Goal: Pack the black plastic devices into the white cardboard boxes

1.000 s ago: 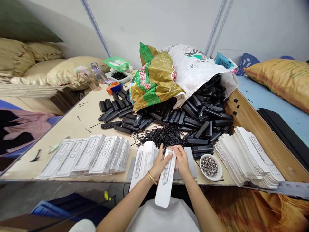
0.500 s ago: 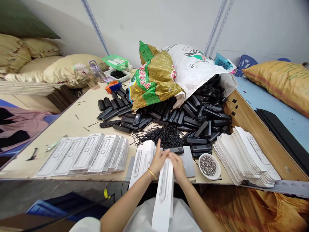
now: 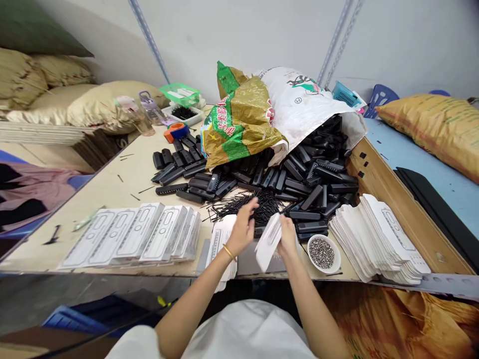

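My right hand (image 3: 287,238) grips a white printed card box (image 3: 268,243) by its right side, tilted over the grey plate (image 3: 247,262) at the table's front edge. Just left of it my left hand (image 3: 242,228) is raised with its fingers apart, touching nothing. Beneath my left wrist lies a stack of white printed cards (image 3: 220,239). Behind both hands spreads a heap of thin black sticks (image 3: 262,204), with many black plastic pieces (image 3: 299,184) around it. A white bowl of small metal parts (image 3: 324,254) stands to the right.
White boxes (image 3: 160,232) stand in a row at front left. More white cards (image 3: 377,239) lean at front right, beside a wooden board (image 3: 407,209). A gold-green bag (image 3: 243,124) and a white sack (image 3: 303,104) rest on the black pieces. Orange tape (image 3: 174,133) lies at back left.
My right hand has lifted the white box from my lap up over the table and tilted it. My left hand has let go of the box and moved up and away.
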Tool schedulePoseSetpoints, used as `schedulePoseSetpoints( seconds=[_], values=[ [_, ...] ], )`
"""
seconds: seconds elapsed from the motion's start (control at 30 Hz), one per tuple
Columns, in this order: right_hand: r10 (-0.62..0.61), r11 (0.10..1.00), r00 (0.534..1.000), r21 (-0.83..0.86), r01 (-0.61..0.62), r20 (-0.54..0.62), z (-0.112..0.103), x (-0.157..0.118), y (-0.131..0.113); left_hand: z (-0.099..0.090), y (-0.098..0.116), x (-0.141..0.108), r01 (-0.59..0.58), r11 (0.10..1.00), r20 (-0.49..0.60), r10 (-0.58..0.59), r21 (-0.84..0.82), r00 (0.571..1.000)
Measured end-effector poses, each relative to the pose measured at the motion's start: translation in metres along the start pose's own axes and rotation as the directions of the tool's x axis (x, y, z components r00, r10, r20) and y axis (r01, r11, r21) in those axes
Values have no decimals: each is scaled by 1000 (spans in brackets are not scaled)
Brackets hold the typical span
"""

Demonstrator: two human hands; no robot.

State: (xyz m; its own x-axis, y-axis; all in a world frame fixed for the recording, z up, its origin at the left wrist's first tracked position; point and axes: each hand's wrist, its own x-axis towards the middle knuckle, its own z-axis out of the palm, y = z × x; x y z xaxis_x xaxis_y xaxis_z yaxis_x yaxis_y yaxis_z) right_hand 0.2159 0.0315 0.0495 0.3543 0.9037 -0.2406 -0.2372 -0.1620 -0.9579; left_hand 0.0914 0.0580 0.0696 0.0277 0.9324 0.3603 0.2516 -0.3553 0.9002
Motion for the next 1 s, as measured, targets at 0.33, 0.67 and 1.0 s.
schedulePoseSetpoints(
  seconds=[0.33,0.67,1.0],
  values=[
    [-178,728,861,-525,441,477,3,27,17,-23,9,5,112,994,-104,-111,1,988],
    [-500,671,809,-454,587,308,-27,45,-31,-3,-14,-7,268,931,78,-295,247,952],
    [-330,942,867,73,328,374,-3,39,-57,19,-7,-21,171,970,227,-208,170,951]
  ],
)
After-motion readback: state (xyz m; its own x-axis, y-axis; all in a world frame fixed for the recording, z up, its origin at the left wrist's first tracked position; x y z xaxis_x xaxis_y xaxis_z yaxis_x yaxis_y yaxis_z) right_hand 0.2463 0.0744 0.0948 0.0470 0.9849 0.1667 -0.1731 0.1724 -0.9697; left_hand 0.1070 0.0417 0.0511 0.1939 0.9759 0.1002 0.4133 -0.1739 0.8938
